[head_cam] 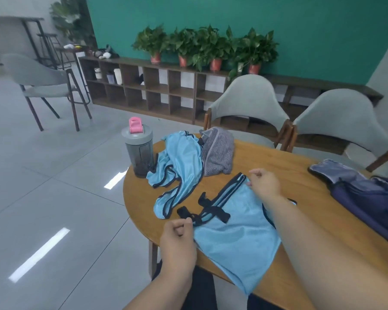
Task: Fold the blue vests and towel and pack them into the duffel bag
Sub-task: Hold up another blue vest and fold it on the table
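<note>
On worktop [300, 166], near vest [233, 236] is pinched: strap [185, 212] by left grip [177, 240], top corner by right grip [264, 182]. Second vest [182, 164] and towel [220, 153] are seen crumpled beyond both grips.

1. You have a wide lane of bare bench [278, 162] between the grey towel [218, 151] and the duffel bag [367, 198].
2. The shaker bottle [140, 153] stands upright at the left rim, just beside the crumpled vest [179, 166], so no gap opens there.
3. The flat vest [233, 231] covers the near bench, leaving a bare strip along the left rim.
4. Chair backs [249, 101] close off the far side.
</note>
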Demonstrator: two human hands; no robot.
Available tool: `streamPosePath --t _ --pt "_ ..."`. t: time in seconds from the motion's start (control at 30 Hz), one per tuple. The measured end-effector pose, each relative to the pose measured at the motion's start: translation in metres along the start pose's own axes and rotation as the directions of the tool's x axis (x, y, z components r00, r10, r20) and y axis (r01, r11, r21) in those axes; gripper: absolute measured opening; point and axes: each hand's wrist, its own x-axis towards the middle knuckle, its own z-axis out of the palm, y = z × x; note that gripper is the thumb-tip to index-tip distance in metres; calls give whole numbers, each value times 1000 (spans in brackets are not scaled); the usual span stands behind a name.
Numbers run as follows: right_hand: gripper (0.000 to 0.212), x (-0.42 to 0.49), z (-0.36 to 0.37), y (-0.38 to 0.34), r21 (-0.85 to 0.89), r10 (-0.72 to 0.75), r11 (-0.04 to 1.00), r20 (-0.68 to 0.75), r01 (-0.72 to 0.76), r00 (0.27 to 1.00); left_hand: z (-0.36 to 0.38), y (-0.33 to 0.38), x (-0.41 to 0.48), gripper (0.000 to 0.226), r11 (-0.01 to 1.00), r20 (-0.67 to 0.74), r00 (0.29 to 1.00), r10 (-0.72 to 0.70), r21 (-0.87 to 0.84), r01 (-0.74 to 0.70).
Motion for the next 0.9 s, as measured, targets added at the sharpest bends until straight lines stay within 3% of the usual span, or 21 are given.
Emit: streamPosePath --t 0.17,0.4,0.7,0.8,0.9 --pt "33 -18 -5 28 -10 -193 981 -29 193 981 1 8 18 34 996 92 996 10 84 -18" --pt "23 -33 -25 69 -333 -401 851 89 407 912 22 18 53 13 963 181 982 57 250 -102" --pt "49 -65 -63 108 -554 -263 806 -17 210 965 72 21 73 23 854 346 927 145 429 -294" --pt "57 -73 -70 104 -726 -220 676 -39 124 975 85 20 77 25 777 409 884 225 472 -416" --pt "41 -79 -67 83 -766 -388 623 -124 160 913 92 19 84 31 741 468 845 258 465 -484"
